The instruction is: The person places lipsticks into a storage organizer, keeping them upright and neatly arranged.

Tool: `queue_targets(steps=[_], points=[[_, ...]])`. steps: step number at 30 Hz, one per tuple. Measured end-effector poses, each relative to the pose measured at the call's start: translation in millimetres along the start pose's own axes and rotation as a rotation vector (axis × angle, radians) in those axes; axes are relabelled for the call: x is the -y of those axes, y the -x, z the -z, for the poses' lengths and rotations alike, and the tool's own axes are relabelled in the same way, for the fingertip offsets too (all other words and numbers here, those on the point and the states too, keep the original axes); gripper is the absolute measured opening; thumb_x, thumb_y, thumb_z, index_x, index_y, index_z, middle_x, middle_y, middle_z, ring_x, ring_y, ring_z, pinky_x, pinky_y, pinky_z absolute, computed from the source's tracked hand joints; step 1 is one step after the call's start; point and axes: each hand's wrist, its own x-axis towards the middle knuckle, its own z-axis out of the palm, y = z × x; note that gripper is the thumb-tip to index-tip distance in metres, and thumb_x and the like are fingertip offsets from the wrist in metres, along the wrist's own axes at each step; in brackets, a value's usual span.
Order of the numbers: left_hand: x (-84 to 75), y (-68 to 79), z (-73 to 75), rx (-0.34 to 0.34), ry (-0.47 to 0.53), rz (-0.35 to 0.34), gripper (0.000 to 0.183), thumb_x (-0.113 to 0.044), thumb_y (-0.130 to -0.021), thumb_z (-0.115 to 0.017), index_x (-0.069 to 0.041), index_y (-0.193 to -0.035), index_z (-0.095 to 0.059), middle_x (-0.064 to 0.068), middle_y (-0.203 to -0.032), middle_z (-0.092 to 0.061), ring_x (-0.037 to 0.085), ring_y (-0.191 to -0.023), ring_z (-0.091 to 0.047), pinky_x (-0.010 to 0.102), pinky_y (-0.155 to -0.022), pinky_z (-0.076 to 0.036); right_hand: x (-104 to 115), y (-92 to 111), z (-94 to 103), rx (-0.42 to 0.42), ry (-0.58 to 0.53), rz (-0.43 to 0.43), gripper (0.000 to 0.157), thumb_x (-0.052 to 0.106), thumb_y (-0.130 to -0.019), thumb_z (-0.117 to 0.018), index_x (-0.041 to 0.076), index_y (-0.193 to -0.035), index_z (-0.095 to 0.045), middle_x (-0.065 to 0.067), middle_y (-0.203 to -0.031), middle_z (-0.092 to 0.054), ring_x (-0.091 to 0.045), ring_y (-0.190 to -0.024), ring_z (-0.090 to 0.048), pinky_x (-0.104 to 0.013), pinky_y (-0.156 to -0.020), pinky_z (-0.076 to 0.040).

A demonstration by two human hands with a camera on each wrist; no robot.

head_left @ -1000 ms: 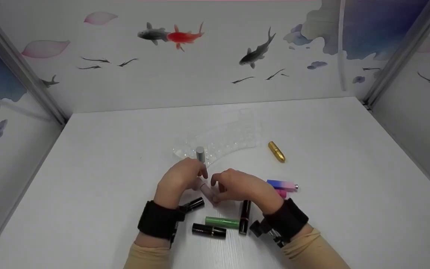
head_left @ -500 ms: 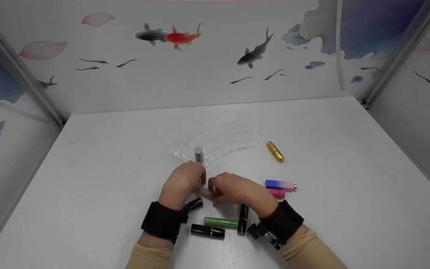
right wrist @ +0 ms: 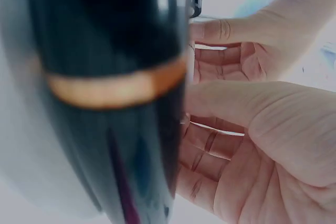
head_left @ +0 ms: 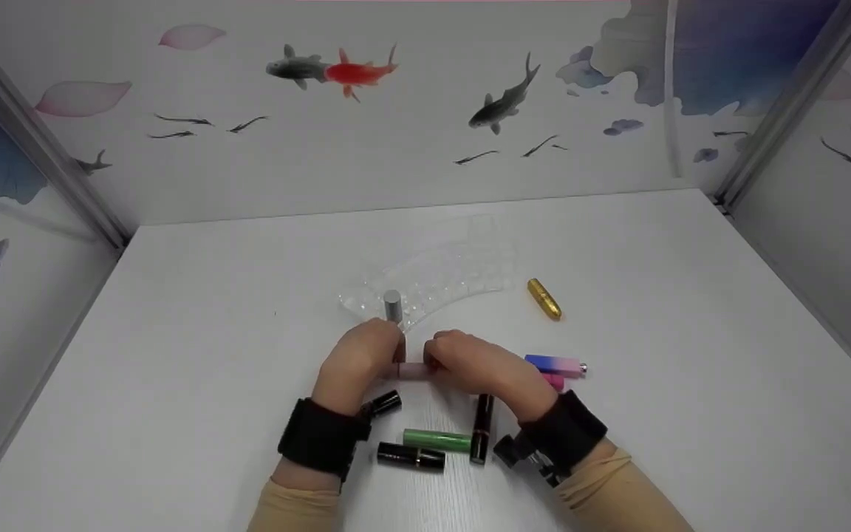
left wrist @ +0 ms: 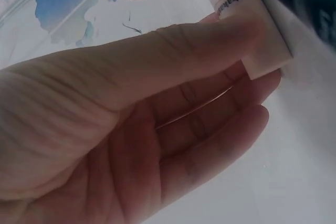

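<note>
A pale pink lipstick tube (head_left: 414, 371) lies level between my two hands in the head view. My left hand (head_left: 361, 356) pinches its left end; in the left wrist view, thumb and fingers close on the tube (left wrist: 268, 51) beside small dark lettering. At the other end my right hand (head_left: 473, 363) grips the tube, its fingertips partly hidden. A large black tube with a gold band (right wrist: 115, 145) blocks much of the right wrist view, covering the pink tube there. Just beyond my left hand stands a silver-capped tube (head_left: 393, 304).
A clear plastic tray (head_left: 462, 277) lies behind the hands. To the right are a gold tube (head_left: 544, 299), a blue-and-pink tube (head_left: 555, 365) and a magenta tube (head_left: 555, 382). Nearer me lie a green tube (head_left: 436, 440) and black tubes (head_left: 411, 457).
The pink tube has turned from slanting to nearly level. My right hand has shifted from its lower side to its right end, while the left hand keeps hold with little movement.
</note>
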Motion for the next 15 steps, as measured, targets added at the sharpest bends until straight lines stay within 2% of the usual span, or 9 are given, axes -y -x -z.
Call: queue_targets(steps=[5, 7, 11, 15], points=[[0.1, 2.2, 8.5, 0.047, 0.075, 0.01, 0.009, 0.001, -0.085, -0.072, -0.004, -0.092, -0.074, 0.01, -0.089, -0.072, 0.02, -0.077, -0.062, 0.036, -0.078, -0.055, -7, 4, 8.0, -0.041, -0.044, 0.01, 0.004, 0.002, -0.089, -0.068, 0.0, -0.092, -0.069, -0.011, -0.088, -0.069, -0.022, -0.083, -0.063, -0.036, -0.077, -0.053], [1.6, 2.1, 12.0, 0.027, 0.12, -0.006, 0.009, -0.002, -0.087, -0.073, -0.005, -0.095, -0.074, 0.01, -0.092, -0.072, 0.02, -0.081, -0.063, 0.036, -0.079, -0.055, -10, 6, 12.1, -0.063, -0.087, -0.02, 0.006, 0.002, -0.089, -0.068, 0.001, -0.095, -0.07, -0.01, -0.09, -0.071, -0.021, -0.085, -0.063, -0.036, -0.079, -0.053], [5.5, 3.6, 19.8, -0.078, 0.23, -0.05, 0.011, -0.007, -0.091, -0.071, -0.006, -0.102, -0.074, 0.009, -0.099, -0.072, 0.021, -0.091, -0.064, 0.037, -0.081, -0.054, -14, 7, 19.6, -0.141, -0.205, -0.115, 0.01, 0.003, -0.091, -0.068, 0.003, -0.101, -0.071, -0.008, -0.094, -0.072, -0.018, -0.085, -0.061, -0.035, -0.079, -0.052], [9.6, 6.8, 27.3, -0.214, 0.332, -0.114, 0.014, -0.012, -0.095, -0.067, -0.007, -0.107, -0.073, 0.008, -0.104, -0.069, 0.022, -0.098, -0.065, 0.038, -0.084, -0.054, -16, 4, 22.7, -0.282, -0.258, -0.141, 0.014, 0.002, -0.092, -0.067, 0.002, -0.106, -0.07, -0.01, -0.098, -0.072, -0.021, -0.089, -0.065, -0.037, -0.081, -0.056]])
